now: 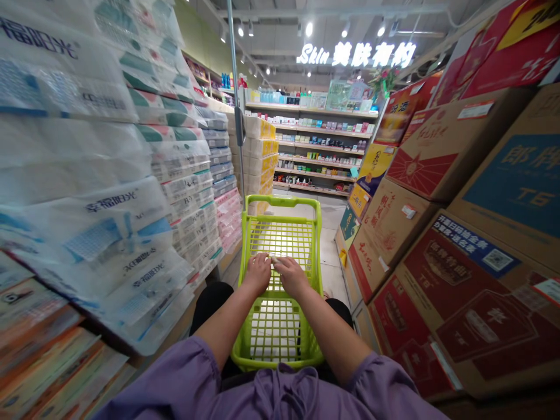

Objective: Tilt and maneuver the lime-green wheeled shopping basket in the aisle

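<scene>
A lime-green plastic shopping basket [280, 364] stands between my knees. Its slatted sides and bottom show, and nothing is seen lying in it. My left hand [259, 274] is over the middle of the basket, fingers curled. Close beside it, my right hand [292, 276] has bent fingers pointing to the left hand. The fingertips of both hands nearly meet at a tiny pale spot, too small to name. Whether the fingers also touch the basket's green bars cannot be told.
Wrapped tissue packs [118, 216] are piled high on the left. Cardboard cartons [481, 256] are stacked on the right. A narrow tiled aisle [330, 239] runs between them to shelves [324, 131] of small goods. A thin metal pole [236, 76] rises left of the basket.
</scene>
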### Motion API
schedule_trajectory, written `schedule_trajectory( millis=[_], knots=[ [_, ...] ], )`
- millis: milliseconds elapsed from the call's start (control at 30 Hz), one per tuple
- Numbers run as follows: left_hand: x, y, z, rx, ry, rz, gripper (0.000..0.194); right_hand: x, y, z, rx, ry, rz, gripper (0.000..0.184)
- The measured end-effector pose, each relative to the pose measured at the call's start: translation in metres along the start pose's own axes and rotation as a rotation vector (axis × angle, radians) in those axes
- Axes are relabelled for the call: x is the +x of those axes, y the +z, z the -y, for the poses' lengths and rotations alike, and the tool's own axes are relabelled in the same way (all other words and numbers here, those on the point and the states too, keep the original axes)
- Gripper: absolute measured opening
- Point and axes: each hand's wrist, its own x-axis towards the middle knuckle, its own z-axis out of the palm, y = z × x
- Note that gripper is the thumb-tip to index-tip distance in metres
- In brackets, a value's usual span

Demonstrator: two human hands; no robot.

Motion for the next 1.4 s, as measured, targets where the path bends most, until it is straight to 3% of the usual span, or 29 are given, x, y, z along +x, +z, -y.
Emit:
schedule_trajectory(
  millis=[100,167,333,533,700,767,900,967,1100,1267,1333,1400],
  knots=[
    [0.000,-0.001,0.000,-0.005,-0.003,0.013,0.032,0.000,-0.004,-0.004,-0.073,0.234,-0.100,0.055],
    [0.000,-0.002,-0.001,-0.005,-0.002,0.019,0.031,0.000,-0.006,-0.006,-0.081,0.298,-0.107,0.054],
    [0.000,-0.002,-0.001,0.003,0.010,0.000,0.033,-0.002,-0.005,0.001,0.012,0.015,0.029,0.049],
    [0.000,-0.002,-0.001,-0.018,0.009,0.001,0.033,-0.002,-0.004,-0.005,-0.092,0.274,-0.086,0.058],
    [0.001,-0.001,-0.002,-0.002,0.009,0.000,0.032,-0.002,-0.001,0.002,0.010,-0.042,0.043,0.049],
    [0.000,-0.001,-0.001,-0.004,0.009,-0.003,0.032,-0.001,-0.001,0.003,-0.010,-0.003,0.022,0.047],
    [0.000,-0.001,-0.001,-0.010,0.006,0.001,0.031,-0.001,-0.002,-0.001,-0.137,0.293,-0.079,0.054],
    [0.000,-0.002,-0.001,-0.005,0.005,0.002,0.031,-0.001,0.000,0.000,-0.142,0.248,-0.052,0.056],
    [0.000,-0.002,-0.001,0.004,0.004,-0.010,0.031,0.000,0.002,0.005,-0.077,0.019,0.029,0.054],
    [0.000,-0.001,-0.001,-0.015,0.003,-0.003,0.030,0.001,-0.004,0.000,-0.117,0.307,-0.058,0.052],
    [0.000,0.000,-0.001,-0.018,0.002,-0.008,0.030,0.000,-0.005,0.000,-0.098,0.268,-0.028,0.050],
    [0.000,0.000,-0.001,-0.015,0.004,-0.018,0.030,0.000,-0.004,0.003,-0.054,0.130,0.020,0.048]
  ],
)
